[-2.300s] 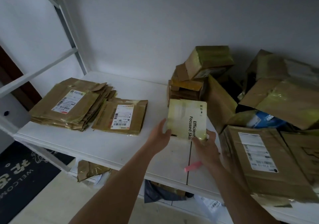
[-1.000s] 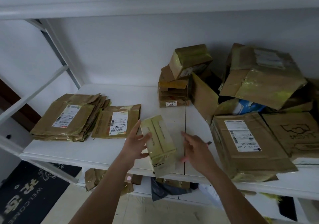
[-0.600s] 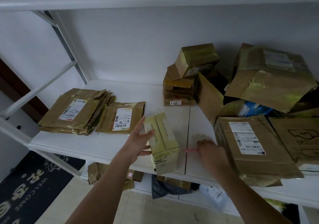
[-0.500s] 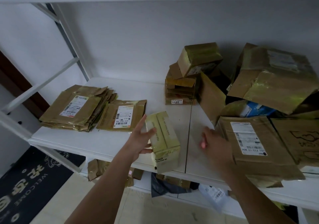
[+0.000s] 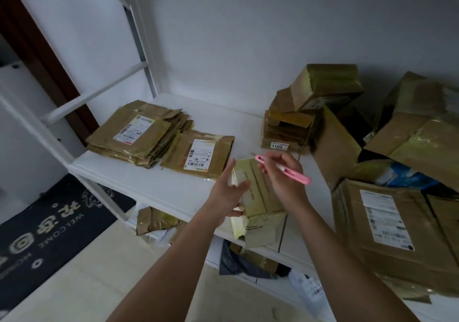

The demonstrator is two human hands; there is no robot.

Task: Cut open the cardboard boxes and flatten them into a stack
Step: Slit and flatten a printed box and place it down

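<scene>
At the shelf's [image 5: 154,182] left end we see a stack of flattened boxes [image 5: 135,133]. At the front edge our left hand [image 5: 227,192] steadies the small pale box [image 5: 258,197], thumb curled on its side, fingers straight. Our right hand [image 5: 283,175] grips a pink cutter [image 5: 285,170] above it. Unopened boxes [image 5: 387,225] crowd the right end.

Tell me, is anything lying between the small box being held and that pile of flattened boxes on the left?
Yes: a single flattened box lies on the shelf between the small box and the flattened stack.
</scene>
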